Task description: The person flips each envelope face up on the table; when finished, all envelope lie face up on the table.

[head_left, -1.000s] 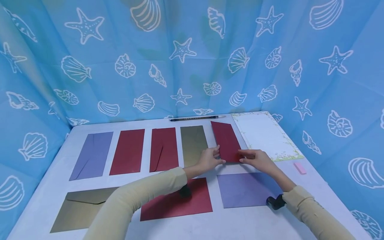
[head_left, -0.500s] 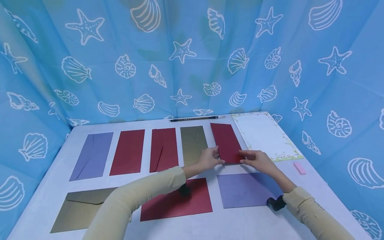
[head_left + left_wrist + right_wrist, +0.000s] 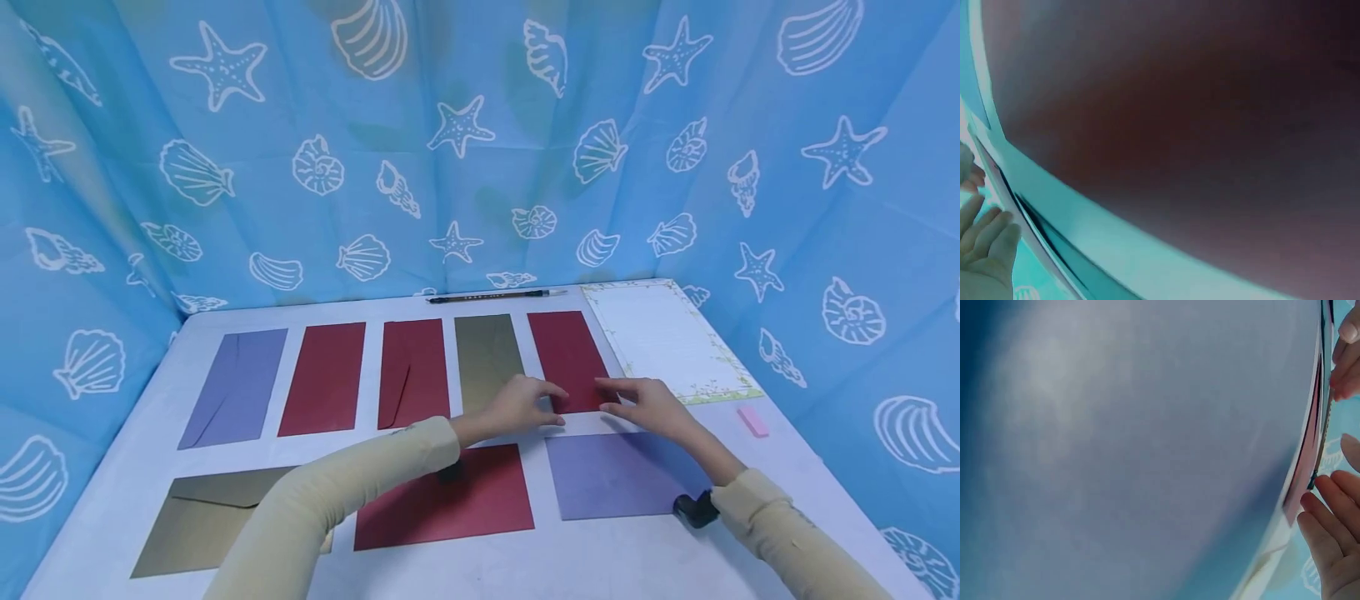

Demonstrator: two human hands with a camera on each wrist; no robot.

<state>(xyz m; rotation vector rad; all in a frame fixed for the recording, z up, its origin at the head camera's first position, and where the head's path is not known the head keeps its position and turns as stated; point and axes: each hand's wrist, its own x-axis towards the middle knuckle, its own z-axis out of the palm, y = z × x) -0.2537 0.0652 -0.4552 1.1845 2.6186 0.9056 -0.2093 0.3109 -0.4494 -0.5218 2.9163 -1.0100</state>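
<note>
A dark red envelope point(image 3: 568, 354) lies flat in the back row, its flap not showing, with a hand on either side of its near end. My left hand point(image 3: 517, 406) has its fingers loosely bent, thumb and forefinger parted at the envelope's lower left corner. Opposite, my right hand point(image 3: 651, 407) has its fingertips right at the lower right edge, thumb apart from the fingers. The right wrist view shows relaxed fingers on the right hand point(image 3: 1335, 531). In the left wrist view the left hand point(image 3: 985, 250) holds nothing.
Left along the row lie gold point(image 3: 486, 354), red point(image 3: 412, 367), red point(image 3: 324, 379) and purple point(image 3: 236, 387) envelopes. Nearer are a gold envelope point(image 3: 202, 533), a red envelope point(image 3: 487, 500) and a purple envelope point(image 3: 615, 479). A brush point(image 3: 491, 296), bordered paper point(image 3: 652, 333) and pink eraser point(image 3: 753, 422) lie around.
The red envelope, earlier held between both hands with its far end tilted, now lies flat on the table. Both hands have let go; the left fingers have spread apart.
</note>
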